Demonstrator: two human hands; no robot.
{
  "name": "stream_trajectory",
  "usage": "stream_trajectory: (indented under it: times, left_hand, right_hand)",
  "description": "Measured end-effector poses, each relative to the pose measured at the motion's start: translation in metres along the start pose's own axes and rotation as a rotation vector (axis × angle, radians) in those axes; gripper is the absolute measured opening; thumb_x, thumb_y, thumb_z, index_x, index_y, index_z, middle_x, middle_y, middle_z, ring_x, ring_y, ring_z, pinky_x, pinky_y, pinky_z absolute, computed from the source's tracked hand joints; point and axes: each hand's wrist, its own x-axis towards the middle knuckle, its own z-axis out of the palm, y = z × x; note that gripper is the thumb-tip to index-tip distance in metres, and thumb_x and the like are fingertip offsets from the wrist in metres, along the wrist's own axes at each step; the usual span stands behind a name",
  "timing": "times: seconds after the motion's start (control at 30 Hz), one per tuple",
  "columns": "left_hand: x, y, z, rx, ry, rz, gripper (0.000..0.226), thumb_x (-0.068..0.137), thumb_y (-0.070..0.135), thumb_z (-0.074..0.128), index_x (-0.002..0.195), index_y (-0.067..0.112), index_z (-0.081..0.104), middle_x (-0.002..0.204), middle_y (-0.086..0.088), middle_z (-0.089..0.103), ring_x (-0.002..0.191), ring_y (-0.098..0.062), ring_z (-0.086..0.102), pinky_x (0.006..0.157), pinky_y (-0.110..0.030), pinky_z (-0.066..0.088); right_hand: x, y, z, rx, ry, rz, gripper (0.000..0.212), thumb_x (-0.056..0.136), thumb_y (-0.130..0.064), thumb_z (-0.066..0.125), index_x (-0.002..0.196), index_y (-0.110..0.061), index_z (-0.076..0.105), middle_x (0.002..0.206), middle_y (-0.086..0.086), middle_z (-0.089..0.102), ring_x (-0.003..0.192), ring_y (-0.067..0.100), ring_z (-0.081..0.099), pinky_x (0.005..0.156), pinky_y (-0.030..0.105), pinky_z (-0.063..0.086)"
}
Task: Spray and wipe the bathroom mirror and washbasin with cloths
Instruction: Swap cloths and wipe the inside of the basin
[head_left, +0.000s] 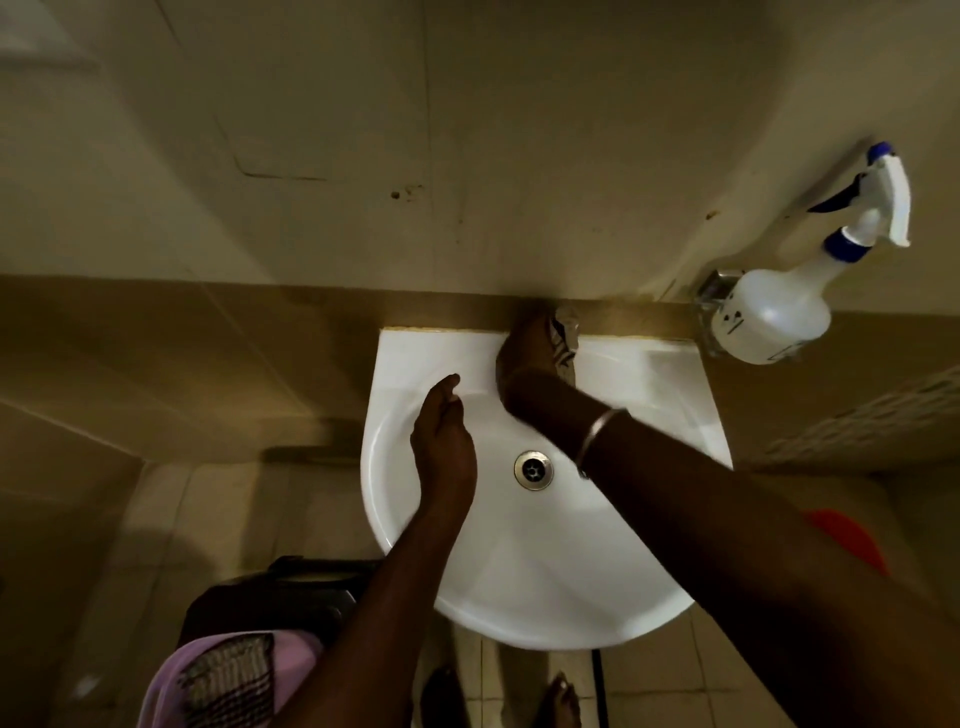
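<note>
The white washbasin (597, 582) fills the middle of the view, its metal drain (533, 470) at the centre. My left hand (444, 447) lies in the bowl's left side, fingers loosely together and holding nothing. My right hand (527, 358) reaches across to the back rim and curls round the chrome tap (567, 327); a thin bangle sits on that wrist. A white spray bottle (769, 312) with a blue and white trigger head leans in a wall holder right of the basin. A lilac patterned cloth (228, 680) is at the bottom left, beside my left arm.
A tiled wall rises behind the basin, with a brown ledge (208, 312) along its back edge. A dark object (280, 597) stands on the floor left of the basin. Something red (844, 535) shows at the right. Bare feet (558, 699) stand under the basin.
</note>
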Motion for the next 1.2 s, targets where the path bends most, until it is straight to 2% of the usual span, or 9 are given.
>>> stream_trajectory:
  times: [0.17, 0.3, 0.5, 0.63, 0.77, 0.83, 0.97, 1.1, 1.2]
  left_hand:
    - [-0.005, -0.006, -0.013, 0.013, 0.001, -0.010, 0.033, 0.109, 0.009, 0.044, 0.130, 0.019, 0.068, 0.136, 0.003, 0.066, 0.127, -0.011, 0.057, 0.090, 0.003, 0.040]
    - [-0.004, -0.013, -0.023, 0.029, 0.012, -0.038, 0.034, 0.109, 0.009, 0.044, 0.133, 0.016, 0.067, 0.137, 0.001, 0.065, 0.128, -0.014, 0.057, 0.108, -0.022, 0.043]
    - [-0.004, -0.022, -0.026, 0.023, -0.005, -0.093, 0.032, 0.109, 0.010, 0.045, 0.128, 0.023, 0.067, 0.133, 0.003, 0.066, 0.125, -0.013, 0.057, 0.113, -0.032, 0.042]
    - [-0.002, -0.023, -0.021, 0.048, -0.055, -0.091, 0.032, 0.109, 0.011, 0.045, 0.121, 0.033, 0.065, 0.131, 0.008, 0.065, 0.124, -0.010, 0.057, 0.107, -0.025, 0.041]
    - [-0.004, -0.026, -0.016, 0.084, -0.096, -0.079, 0.031, 0.109, 0.014, 0.046, 0.122, 0.034, 0.066, 0.130, 0.010, 0.064, 0.113, 0.000, 0.057, 0.089, -0.003, 0.039]
    - [-0.004, -0.028, -0.014, 0.093, -0.121, -0.083, 0.031, 0.109, 0.015, 0.046, 0.123, 0.035, 0.066, 0.130, 0.011, 0.064, 0.110, 0.007, 0.057, 0.083, 0.004, 0.039]
    - [0.003, -0.026, -0.018, 0.050, -0.093, -0.085, 0.032, 0.109, 0.019, 0.048, 0.114, 0.046, 0.064, 0.131, 0.008, 0.065, 0.116, -0.007, 0.060, 0.096, -0.017, 0.043]
    - [0.019, -0.033, -0.034, 0.077, -0.101, -0.068, 0.034, 0.109, 0.013, 0.045, 0.133, 0.020, 0.067, 0.141, 0.003, 0.064, 0.129, -0.012, 0.056, 0.093, -0.002, 0.041]
    - [0.022, -0.034, -0.043, 0.113, -0.093, -0.035, 0.035, 0.109, 0.011, 0.043, 0.135, 0.015, 0.066, 0.140, 0.001, 0.064, 0.129, -0.011, 0.056, 0.088, 0.003, 0.041]
  right_hand:
    - [-0.015, -0.030, 0.059, 0.100, 0.539, -0.008, 0.019, 0.095, -0.014, 0.061, 0.110, -0.002, 0.063, 0.096, 0.020, 0.067, 0.102, 0.044, 0.064, 0.109, 0.061, 0.041]
    - [-0.032, -0.052, 0.098, 0.751, 1.081, -0.160, 0.040, 0.095, -0.006, 0.052, 0.134, -0.003, 0.059, 0.124, 0.021, 0.065, 0.120, 0.041, 0.060, 0.113, 0.055, 0.043]
    - [-0.070, -0.107, 0.130, 2.291, 0.432, 0.476, 0.044, 0.101, -0.020, 0.060, 0.143, -0.010, 0.051, 0.133, 0.016, 0.063, 0.119, 0.035, 0.063, 0.103, 0.048, 0.053]
    - [-0.058, -0.066, 0.148, 2.849, 0.119, 1.028, 0.050, 0.108, -0.023, 0.045, 0.152, -0.002, 0.033, 0.148, 0.030, 0.047, 0.128, 0.050, 0.053, 0.104, 0.056, 0.046]
    - [-0.019, -0.042, 0.142, 3.087, 0.492, 1.438, 0.069, 0.096, -0.043, 0.056, 0.156, -0.017, 0.033, 0.148, 0.016, 0.052, 0.125, 0.038, 0.059, 0.106, 0.057, 0.049]
    - [0.001, -0.032, 0.122, 3.075, 0.512, 1.376, 0.060, 0.102, -0.030, 0.055, 0.155, -0.011, 0.032, 0.149, 0.023, 0.049, 0.110, 0.032, 0.064, 0.096, 0.046, 0.055]
    - [0.033, -0.040, 0.090, 3.051, 0.629, 1.616, 0.080, 0.097, -0.043, 0.063, 0.157, -0.015, 0.018, 0.145, 0.013, 0.048, 0.114, 0.026, 0.061, 0.102, 0.045, 0.052]
    - [0.035, -0.078, 0.086, 3.036, 0.535, 1.399, 0.053, 0.104, -0.036, 0.055, 0.147, -0.018, 0.029, 0.121, -0.001, 0.053, 0.098, 0.010, 0.055, 0.102, 0.033, 0.048]
    - [0.046, -0.109, 0.086, 2.920, 0.511, 1.041, 0.026, 0.108, -0.018, 0.048, 0.130, -0.032, 0.044, 0.119, -0.036, 0.046, 0.099, -0.019, 0.048, 0.081, -0.002, 0.040]
